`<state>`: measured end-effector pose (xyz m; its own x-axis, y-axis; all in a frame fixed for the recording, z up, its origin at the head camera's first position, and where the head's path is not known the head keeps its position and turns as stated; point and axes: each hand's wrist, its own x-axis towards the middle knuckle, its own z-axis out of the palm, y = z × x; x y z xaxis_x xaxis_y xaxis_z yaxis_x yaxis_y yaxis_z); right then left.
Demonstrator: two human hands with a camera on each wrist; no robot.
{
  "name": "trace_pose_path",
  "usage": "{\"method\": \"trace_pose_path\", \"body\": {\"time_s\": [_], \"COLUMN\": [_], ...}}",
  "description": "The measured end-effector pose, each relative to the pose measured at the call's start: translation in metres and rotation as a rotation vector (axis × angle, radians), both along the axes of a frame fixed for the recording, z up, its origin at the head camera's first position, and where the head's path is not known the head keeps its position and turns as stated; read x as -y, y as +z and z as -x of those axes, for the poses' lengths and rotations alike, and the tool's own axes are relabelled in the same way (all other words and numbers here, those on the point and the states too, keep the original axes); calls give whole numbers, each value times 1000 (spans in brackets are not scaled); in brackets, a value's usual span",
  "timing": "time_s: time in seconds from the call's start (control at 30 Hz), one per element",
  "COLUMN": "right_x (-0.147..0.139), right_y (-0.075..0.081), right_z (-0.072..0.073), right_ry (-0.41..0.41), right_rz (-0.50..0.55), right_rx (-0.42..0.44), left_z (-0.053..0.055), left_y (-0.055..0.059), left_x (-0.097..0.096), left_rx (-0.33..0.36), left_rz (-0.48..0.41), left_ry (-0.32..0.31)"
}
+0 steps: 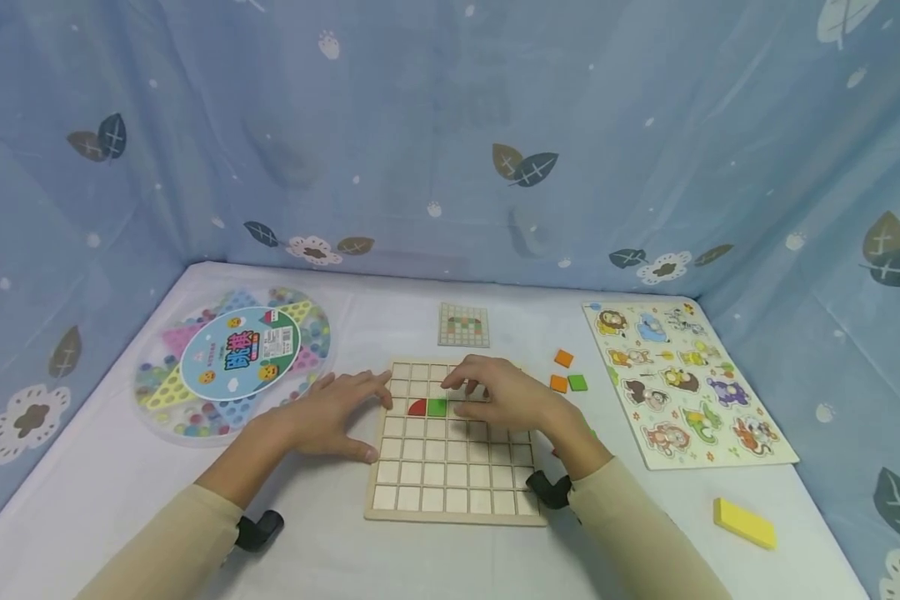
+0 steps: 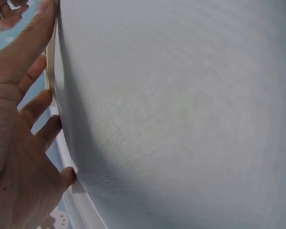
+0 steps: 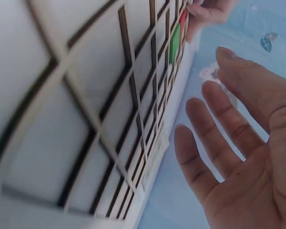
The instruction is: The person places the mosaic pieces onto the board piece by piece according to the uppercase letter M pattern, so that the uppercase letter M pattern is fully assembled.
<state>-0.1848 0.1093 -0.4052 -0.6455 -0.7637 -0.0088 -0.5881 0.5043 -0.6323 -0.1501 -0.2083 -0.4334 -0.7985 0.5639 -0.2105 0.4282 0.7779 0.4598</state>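
Note:
A wooden grid board (image 1: 435,475) lies in the middle of the table. A red quarter-circle tile (image 1: 417,407) and a green square tile (image 1: 437,407) sit side by side in its cells. At the board's left edge rests my left hand (image 1: 333,415), fingers spread, thumb and fingertips along the frame; its palm (image 2: 19,157) shows in the left wrist view. Over the upper right of the grid hovers my right hand (image 1: 506,392), just right of the green tile. In the right wrist view that hand (image 3: 243,162) has loosely bent fingers with nothing between them.
Behind the board lies a small pattern card (image 1: 463,325). Orange tiles (image 1: 558,383) and a green tile (image 1: 577,382) lie to its right. An animal puzzle board (image 1: 686,379) and a yellow block (image 1: 745,523) are farther right; a round game box (image 1: 240,354) stands left.

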Motion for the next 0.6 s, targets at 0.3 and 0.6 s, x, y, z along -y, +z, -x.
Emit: {"method": "trace_pose_path", "body": {"time_s": [0.3, 0.6], "right_x": [-20, -47], "right_y": [2, 5], "right_z": [2, 3], "right_ry": [-5, -82], "right_rz": [10, 1], "right_rx": [-30, -38], "left_z": [-1, 0], "left_y": [0, -1], "left_x": [3, 1], "left_rx": [-7, -7], "left_rz": [-1, -6], "left_ry": [-3, -16]}}
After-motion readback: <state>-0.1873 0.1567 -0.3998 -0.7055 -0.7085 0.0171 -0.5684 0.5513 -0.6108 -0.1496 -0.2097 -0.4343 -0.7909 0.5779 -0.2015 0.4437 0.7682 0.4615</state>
